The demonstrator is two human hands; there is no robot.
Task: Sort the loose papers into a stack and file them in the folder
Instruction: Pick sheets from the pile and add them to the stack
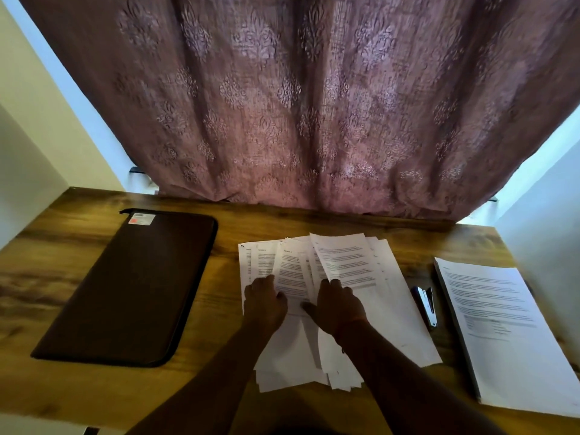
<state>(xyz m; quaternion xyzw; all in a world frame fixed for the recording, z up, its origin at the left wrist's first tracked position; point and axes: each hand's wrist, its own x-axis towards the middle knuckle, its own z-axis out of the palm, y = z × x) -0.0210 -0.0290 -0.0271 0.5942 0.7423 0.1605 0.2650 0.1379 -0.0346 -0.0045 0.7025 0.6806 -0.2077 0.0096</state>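
Several loose printed papers [354, 265] lie fanned out and overlapping in the middle of the wooden desk [56, 277]. My left hand [265, 301] rests on the left sheets with its fingers bent onto the paper. My right hand [337, 304] lies flat on the middle sheets, fingers spread and thumb out to the left. A dark brown zip folder [135, 284] lies closed on the desk to the left of the papers, apart from both hands. A neat stack of printed sheets [502, 324] sits at the right.
A stapler [426, 304] lies between the loose papers and the right stack. A patterned mauve curtain [314, 105] hangs down to the desk's back edge. White walls close in on both sides.
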